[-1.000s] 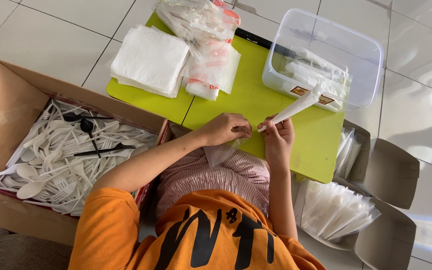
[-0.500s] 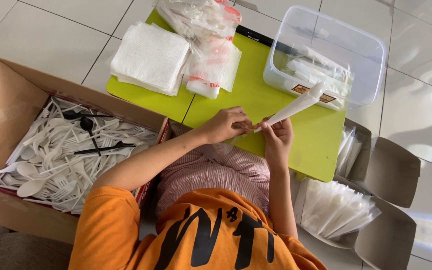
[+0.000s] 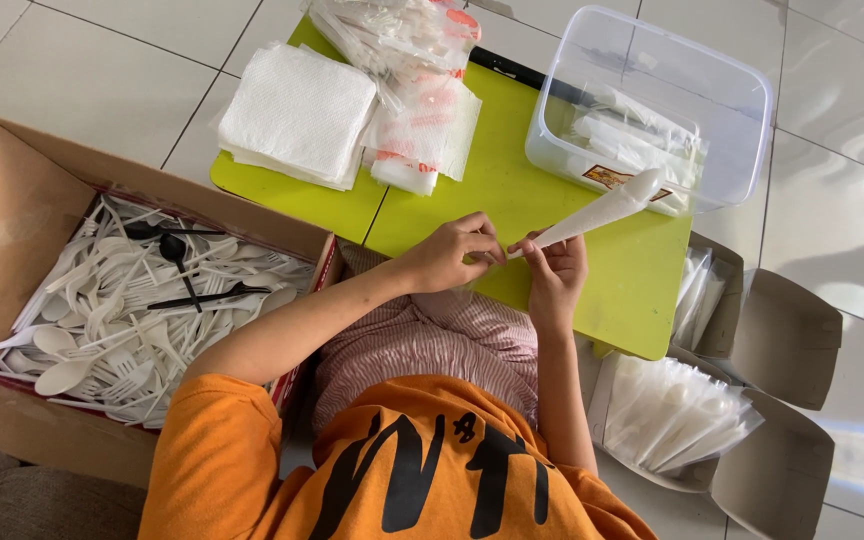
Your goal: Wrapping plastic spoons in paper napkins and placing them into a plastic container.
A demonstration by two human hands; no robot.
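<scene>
Packet (image 3: 597,212), a slim white wrapped roll, slants toward 2 o'clock above the green counter (image 3: 512,190), its lower end pinched by the fingers of both the left hand (image 3: 452,255) and right hand (image 3: 555,272). Its tip reaches the clear tub (image 3: 712,75). Napkins (image 3: 297,112) lie at 10 o'clock, a cutlery box (image 3: 12,200) at 9.

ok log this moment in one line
left hand: pinching packet end | right hand: holding white cutlery packet | over green table
</scene>
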